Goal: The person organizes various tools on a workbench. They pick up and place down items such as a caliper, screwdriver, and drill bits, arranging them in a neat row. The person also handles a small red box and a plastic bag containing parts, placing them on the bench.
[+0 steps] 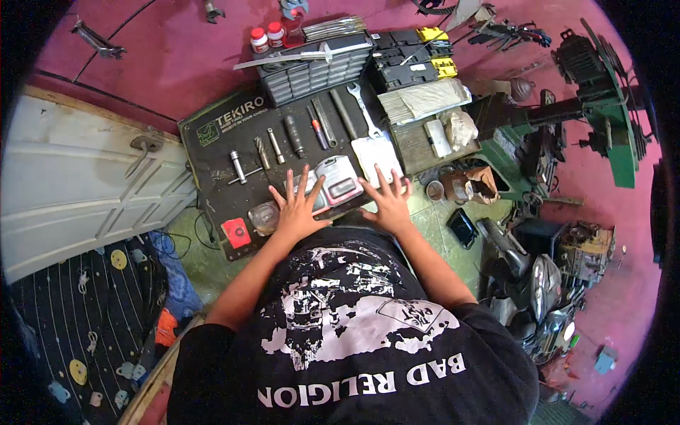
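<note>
My left hand point(300, 211) lies with fingers spread at the left side of a grey-and-red plastic package point(340, 185) on the dark workbench point(212, 152). On its other side my right hand point(391, 207) is also spread open, its fingertips by the package and a white sheet point(377, 157). Neither hand grips anything. Beyond the hands is a row of tools: a T-handled tool point(239, 168), a drill bit point(263, 151), a short metal rod point(275, 146), a dark cylindrical tool point(294, 137), a screwdriver point(319, 133), and a large wrench point(365, 110).
A round clear container point(264, 217) and a red square point(236, 232) lie left of my left hand. A drawer cabinet point(315, 71) stands at the back. Green machinery point(616, 134) is at right, a motorcycle point(542, 290) lower right, a white door point(92, 191) at left.
</note>
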### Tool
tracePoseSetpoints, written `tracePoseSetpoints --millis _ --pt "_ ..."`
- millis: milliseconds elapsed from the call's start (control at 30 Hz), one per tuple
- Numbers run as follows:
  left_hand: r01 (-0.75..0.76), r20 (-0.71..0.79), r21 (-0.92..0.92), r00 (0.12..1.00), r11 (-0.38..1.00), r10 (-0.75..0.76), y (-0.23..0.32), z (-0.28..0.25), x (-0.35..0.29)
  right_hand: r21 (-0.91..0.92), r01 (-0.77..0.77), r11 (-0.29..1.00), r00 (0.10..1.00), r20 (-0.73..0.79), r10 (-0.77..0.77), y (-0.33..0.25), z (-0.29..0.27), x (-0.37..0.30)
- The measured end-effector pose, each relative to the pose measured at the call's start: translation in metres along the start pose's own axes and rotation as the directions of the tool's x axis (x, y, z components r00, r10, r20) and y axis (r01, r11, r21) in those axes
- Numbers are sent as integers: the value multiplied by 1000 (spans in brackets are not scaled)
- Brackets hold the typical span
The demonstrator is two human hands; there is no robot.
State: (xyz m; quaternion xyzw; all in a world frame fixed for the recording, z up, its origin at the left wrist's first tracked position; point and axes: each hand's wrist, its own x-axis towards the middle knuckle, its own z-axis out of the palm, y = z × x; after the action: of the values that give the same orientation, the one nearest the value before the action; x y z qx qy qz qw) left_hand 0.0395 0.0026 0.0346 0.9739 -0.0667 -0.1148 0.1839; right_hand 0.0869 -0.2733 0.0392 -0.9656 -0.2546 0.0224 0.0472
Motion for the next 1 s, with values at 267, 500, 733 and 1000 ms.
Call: tracePoseSetpoints --millis 267,500,733,1000 --pt "161 70 6 984 987 -161 47 31 35 96 330 939 903 259 -344 33 29 61" --pt "217 -193 -25 957 976 -218 55 62 37 126 576 808 787 182 -590 44 49 82" --pt "241 -237 -21 942 970 -239 59 62 42 165 644 747 749 60 -660 49 63 91" --pt "214 -236 -51 946 975 -221 61 58 50 173 620 766 767 72 -637 51 54 91"
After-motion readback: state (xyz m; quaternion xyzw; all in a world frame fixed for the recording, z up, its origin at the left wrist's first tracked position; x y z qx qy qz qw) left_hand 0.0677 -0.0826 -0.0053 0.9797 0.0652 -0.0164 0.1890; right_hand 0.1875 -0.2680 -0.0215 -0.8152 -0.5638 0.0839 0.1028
